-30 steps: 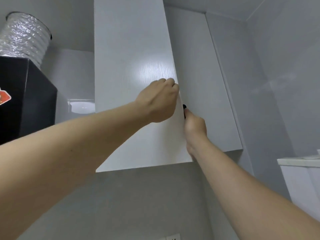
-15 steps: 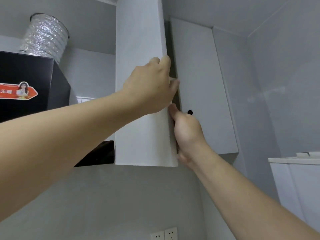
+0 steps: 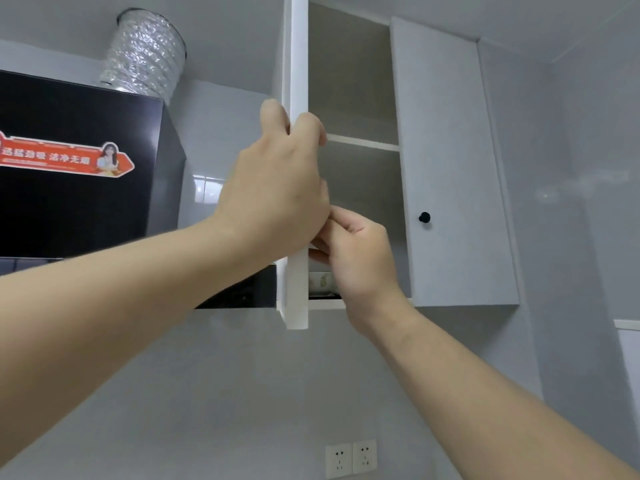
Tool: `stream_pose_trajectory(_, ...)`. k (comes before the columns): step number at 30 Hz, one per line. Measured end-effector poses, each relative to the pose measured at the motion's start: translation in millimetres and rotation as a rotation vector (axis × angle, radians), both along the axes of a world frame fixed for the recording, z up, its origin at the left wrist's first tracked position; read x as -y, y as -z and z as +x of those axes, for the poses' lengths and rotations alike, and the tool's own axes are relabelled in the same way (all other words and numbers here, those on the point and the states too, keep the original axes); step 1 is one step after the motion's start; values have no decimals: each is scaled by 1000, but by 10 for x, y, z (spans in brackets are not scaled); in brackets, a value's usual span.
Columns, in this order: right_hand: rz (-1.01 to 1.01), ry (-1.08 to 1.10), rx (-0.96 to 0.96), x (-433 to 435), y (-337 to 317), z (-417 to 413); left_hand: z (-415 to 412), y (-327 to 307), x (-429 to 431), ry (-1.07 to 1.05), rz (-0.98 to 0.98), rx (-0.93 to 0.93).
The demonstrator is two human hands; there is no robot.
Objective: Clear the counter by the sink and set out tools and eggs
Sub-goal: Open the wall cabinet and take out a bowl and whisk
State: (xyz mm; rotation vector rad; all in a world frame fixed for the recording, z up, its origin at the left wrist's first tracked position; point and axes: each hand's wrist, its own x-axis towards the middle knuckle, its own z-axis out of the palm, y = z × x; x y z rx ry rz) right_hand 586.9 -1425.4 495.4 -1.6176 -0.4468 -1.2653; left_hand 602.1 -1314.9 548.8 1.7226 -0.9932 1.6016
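Door (image 3: 297,289) now swung open edge-on: left hand (image 3: 277,188) fingers wrap its edge, right hand (image 3: 360,258) fingers curled beside it, hold unclear; shelf (image 3: 363,143) reachable

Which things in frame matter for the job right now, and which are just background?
In use: left hand gripping the cabinet door; right hand at its edge; shelf behind it.
Background: range hood, foil duct, closed door, wall sockets.

left hand (image 3: 273,202) grips open cabinet door (image 3: 297,64) edge; right hand (image 3: 356,258) curled just beside it
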Motion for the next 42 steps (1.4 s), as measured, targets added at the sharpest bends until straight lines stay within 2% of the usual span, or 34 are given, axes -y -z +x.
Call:
stream_pose_trajectory(3,2,43,-17,287,-41,12,-87,92,144,-152,53,-17)
stream_pose_trajectory(5,-24,247,-16,583,-87,112,-137,149,233,-368,157,90)
stream_pose_trajectory(8,12,561,-74,1137,-149,220,-158,346,400,-705,465,254)
stream_pose_trajectory(10,6,762,-113,1491,-193,233,-183,590,568,-867,694,246)
stream_pose_trajectory(12,-15,885,-122,1827,-239,259,-234,878,789,-929,868,169)
stream_pose_trajectory(14,11,937,-135,2092,-288,301,-237,1111,1008,-782,949,65)
stream_pose_trajectory(16,70,939,-160,2322,-340,361,-122,1246,1233,-507,954,-69)
stream_pose_trajectory(19,176,878,-190,2559,-449,483,155,1249,1465,-160,882,-242)
stream_pose_trajectory(22,206,839,-169,2749,-610,618,372,1158,1652,45,775,-373)
stream_pose_trajectory(27,218,748,-139,2915,-924,844,659,984,2011,181,661,-411)
stream_pose_trajectory(32,87,856,-248,2962,-1081,906,771,834,2272,286,578,-492)
stream_pose_trajectory(37,-30,980,-340,2864,-1088,673,717,731,2439,420,584,-558)
stream_pose_trajectory(42,47,977,-213,2841,-1076,354,721,649,2636,547,601,-748)
